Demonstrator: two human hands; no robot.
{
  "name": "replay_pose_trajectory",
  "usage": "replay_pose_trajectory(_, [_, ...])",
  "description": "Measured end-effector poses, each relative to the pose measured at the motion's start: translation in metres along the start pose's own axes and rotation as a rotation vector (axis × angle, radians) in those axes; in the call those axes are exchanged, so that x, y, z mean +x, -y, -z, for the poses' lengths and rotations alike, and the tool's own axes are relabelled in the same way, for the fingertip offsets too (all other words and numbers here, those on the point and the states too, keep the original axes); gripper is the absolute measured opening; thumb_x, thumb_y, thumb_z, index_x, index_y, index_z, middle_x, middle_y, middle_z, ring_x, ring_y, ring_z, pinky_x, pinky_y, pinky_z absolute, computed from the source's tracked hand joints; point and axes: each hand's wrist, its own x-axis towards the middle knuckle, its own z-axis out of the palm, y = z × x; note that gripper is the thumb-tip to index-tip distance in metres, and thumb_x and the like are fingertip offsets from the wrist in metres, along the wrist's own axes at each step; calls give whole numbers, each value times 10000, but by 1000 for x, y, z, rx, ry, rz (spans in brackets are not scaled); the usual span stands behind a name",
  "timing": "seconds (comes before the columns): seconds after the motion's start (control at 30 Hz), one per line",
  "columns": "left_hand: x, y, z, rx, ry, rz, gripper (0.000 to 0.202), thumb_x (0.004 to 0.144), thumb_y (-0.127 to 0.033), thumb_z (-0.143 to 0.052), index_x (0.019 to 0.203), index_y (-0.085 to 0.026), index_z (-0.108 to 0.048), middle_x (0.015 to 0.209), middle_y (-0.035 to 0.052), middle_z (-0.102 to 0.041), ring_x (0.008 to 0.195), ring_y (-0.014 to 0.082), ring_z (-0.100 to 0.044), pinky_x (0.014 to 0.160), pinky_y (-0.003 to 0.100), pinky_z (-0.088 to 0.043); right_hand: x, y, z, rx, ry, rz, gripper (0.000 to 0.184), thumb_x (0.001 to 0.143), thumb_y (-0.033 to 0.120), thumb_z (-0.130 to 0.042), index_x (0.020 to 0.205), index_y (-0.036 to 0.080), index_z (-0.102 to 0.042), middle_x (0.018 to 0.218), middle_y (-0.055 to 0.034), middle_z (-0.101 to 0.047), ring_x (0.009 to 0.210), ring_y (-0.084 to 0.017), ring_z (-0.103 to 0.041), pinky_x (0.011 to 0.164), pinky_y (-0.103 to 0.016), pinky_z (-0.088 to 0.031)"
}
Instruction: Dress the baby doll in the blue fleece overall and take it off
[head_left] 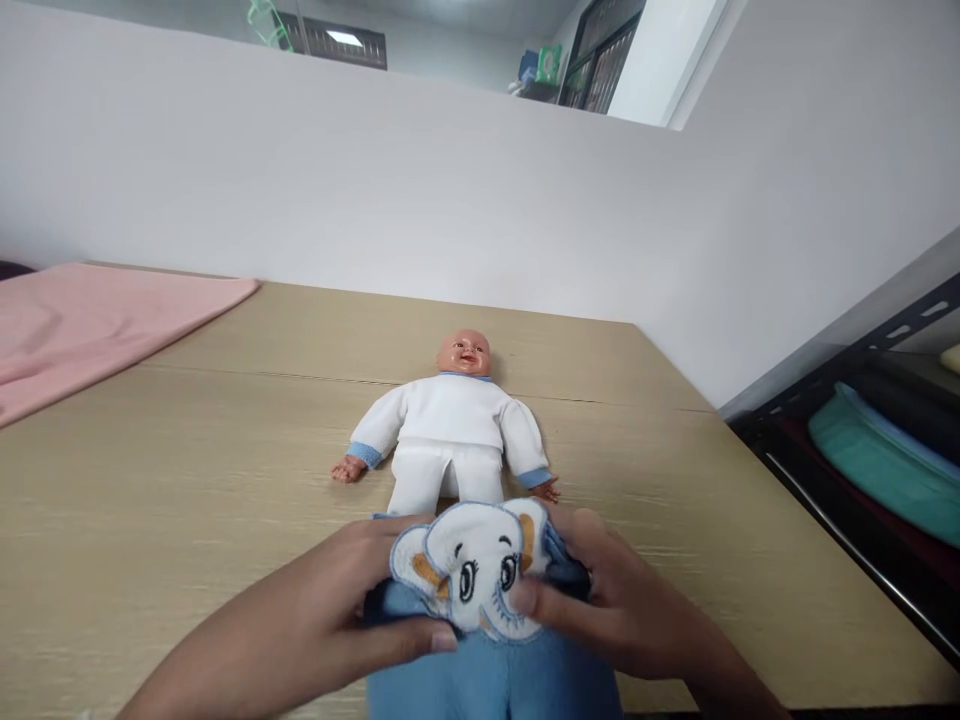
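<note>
A baby doll (457,420) in a white top with blue cuffs lies on its back on the wooden table (247,450). In front of its legs I hold a pair of blue baby pants (487,680) with a white elephant face (480,565) on the upper part. My left hand (375,590) grips the left edge, thumb across the front. My right hand (600,590) grips the right edge, its thumb lying on the elephant's face. The fingers behind the cloth are hidden, and so are the doll's lower legs.
A pink cloth (112,320) lies on the table at the far left. A pale wall (412,200) rises behind the table, with an opening at its top. To the right stands a black metal shelf (840,520) with folded green fabric (885,460) on it.
</note>
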Motion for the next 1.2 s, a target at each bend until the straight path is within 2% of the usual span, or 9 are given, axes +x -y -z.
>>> replay_pose_trajectory(0.13, [6, 11, -7, -199, 19, 53, 487, 1059, -524, -739, 1517, -365, -696, 1532, 32, -723, 1440, 313, -645, 1222, 397, -548, 12, -14, -5, 144, 331, 40, 482, 792, 590, -963, 861, 213, -671, 741, 70, -563, 646, -112, -470, 579, -231, -411])
replay_pose_trajectory(0.23, [9, 15, -13, -339, 21, 22, 500, 1072, -484, -728, 1546, -343, -657, 1512, 41, -724, 1403, 297, -657, 1211, 400, -548, 17, -18, -17, 228, 310, 124, 461, 827, 514, -940, 742, 225, -592, 686, 78, -463, 608, -107, -419, 573, -229, -439])
replay_pose_trajectory(0.37, [3, 20, -12, -366, 113, 81, 610, 886, -546, -913, 1417, -294, -751, 1301, 34, -800, 1164, 298, -735, 1004, 350, -628, 16, -10, -26, 381, 159, 166, 248, 991, 376, -783, 1165, 199, -797, 1098, -41, -785, 1078, -221, -710, 1090, -353, -570])
replay_pose_trajectory(0.47, [1, 26, -8, -371, 197, 58, 564, 779, -593, -980, 1218, -267, -844, 1179, 20, -813, 1064, 291, -730, 910, 323, -629, 16, -8, -26, 371, 165, 136, 353, 1062, 383, -691, 1350, 201, -788, 1282, -83, -806, 1221, -241, -716, 1207, -405, -518])
replay_pose_trajectory(0.57, [4, 32, -6, -457, 214, -48, 482, 955, -568, -849, 1349, -292, -812, 1306, 40, -797, 1211, 295, -714, 1054, 351, -603, 23, -13, -25, 366, 303, 139, 497, 1047, 467, -728, 1466, 200, -729, 1404, -104, -768, 1340, -259, -685, 1236, -403, -497])
replay_pose_trajectory(0.73, [8, 39, -11, -446, 186, 39, 475, 1123, -507, -636, 1564, -331, -667, 1522, 62, -721, 1474, 297, -617, 1277, 426, -478, 37, -26, -28, 393, 555, 323, 580, 782, 622, -964, 1114, 177, -797, 1161, -51, -771, 1180, -252, -705, 1161, -336, -515])
replay_pose_trajectory(0.97, [13, 21, -14, -518, 470, -98, 573, 850, -701, -869, 1125, -199, -839, 1110, 54, -815, 1027, 316, -744, 970, 369, -641, 21, -38, -39, 586, 280, 75, 451, 886, 565, -888, 866, 219, -599, 854, 39, -559, 754, -131, -470, 827, -276, -522])
replay_pose_trajectory(1.1, [13, 23, -26, -763, 349, -53, 549, 895, -638, -872, 1250, -222, -826, 1214, 77, -811, 1148, 325, -748, 1088, 423, -585, 22, -40, -40, 640, 338, 47, 519, 814, 638, -933, 960, 205, -688, 911, 17, -648, 915, -178, -638, 953, -304, -551])
replay_pose_trajectory(1.2, [11, 35, -38, -887, 201, -13, 536, 932, -622, -857, 1326, -261, -818, 1257, 89, -820, 1207, 323, -748, 1145, 469, -545, 33, -35, -40, 677, 555, 144, 848, 540, 682, -1064, 1142, 160, -772, 1134, -81, -789, 1276, -313, -703, 1072, -349, -565])
